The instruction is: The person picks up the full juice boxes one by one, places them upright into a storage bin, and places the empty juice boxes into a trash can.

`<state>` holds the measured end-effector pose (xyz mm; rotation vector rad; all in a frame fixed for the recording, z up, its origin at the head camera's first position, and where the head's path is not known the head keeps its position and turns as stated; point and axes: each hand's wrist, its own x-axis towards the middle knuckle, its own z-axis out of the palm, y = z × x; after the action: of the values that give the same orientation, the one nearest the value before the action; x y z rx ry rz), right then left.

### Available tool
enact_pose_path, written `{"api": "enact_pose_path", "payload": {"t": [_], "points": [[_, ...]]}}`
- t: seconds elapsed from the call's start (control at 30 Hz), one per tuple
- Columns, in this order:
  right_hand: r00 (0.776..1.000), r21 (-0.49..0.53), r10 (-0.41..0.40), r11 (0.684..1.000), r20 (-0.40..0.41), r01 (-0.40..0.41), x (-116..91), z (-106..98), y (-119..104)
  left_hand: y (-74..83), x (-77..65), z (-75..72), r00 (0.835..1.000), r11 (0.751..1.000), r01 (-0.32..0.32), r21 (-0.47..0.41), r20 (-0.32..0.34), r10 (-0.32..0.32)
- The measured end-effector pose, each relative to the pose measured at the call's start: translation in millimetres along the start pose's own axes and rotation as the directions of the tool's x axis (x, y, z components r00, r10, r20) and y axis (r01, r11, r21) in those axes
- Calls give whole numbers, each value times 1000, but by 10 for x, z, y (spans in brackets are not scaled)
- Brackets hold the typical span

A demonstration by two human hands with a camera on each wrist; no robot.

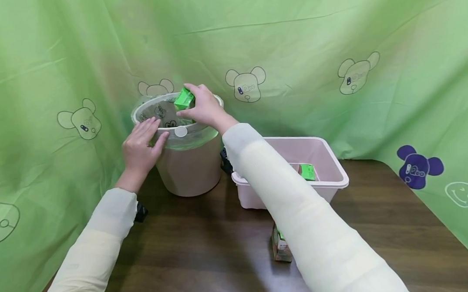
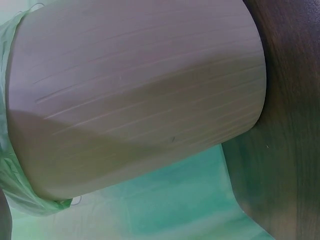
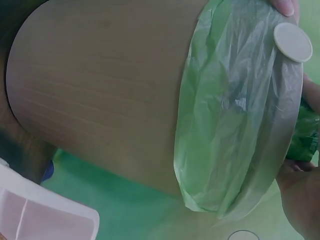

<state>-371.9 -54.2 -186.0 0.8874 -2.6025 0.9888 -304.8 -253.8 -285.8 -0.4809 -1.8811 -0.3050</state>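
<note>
A small carton with a bright green face (image 1: pixel 184 99) is pinched between the thumb and fingers of my right hand (image 1: pixel 204 104), over the mouth of a pale pink trash bin (image 1: pixel 190 172). In the right wrist view, part of the green carton (image 3: pixel 305 131) shows beyond the rim. My left hand (image 1: pixel 140 146) holds the bin's near-left rim, fingers laid over the edge and thumb along the outside. A translucent green bag (image 3: pixel 220 115) lines the bin and folds down over its outside. A round white tab (image 1: pixel 180 131) sits at the front of the rim.
Right of the bin stands a pale pink tub (image 1: pixel 328 159) with a green-topped carton (image 1: pixel 307 172) inside. Another small carton (image 1: pixel 281 248) stands on the dark wooden table (image 1: pixel 207 247), partly behind my right sleeve. A green patterned curtain (image 1: pixel 292 43) hangs behind.
</note>
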Motion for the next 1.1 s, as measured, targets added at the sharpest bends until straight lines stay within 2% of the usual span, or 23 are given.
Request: {"api": "enact_pose_path", "payload": {"t": [0.43, 0.67, 0.9, 1.1], "points": [[998, -23, 57, 998, 34, -56, 28, 19, 20, 18, -17, 12, 1000, 1000, 6, -14, -14, -6], [997, -57, 45, 997, 55, -41, 29, 34, 4, 23, -30, 0, 1000, 1000, 11, -3, 12, -11], [997, -74, 4, 997, 75, 2, 32, 55, -9, 22, -37, 0, 1000, 1000, 17, -11, -3, -17], [997, -98, 17, 995, 81, -9, 22, 38, 10, 34, -23, 14, 1000, 1000, 13, -8, 9, -13]]}}
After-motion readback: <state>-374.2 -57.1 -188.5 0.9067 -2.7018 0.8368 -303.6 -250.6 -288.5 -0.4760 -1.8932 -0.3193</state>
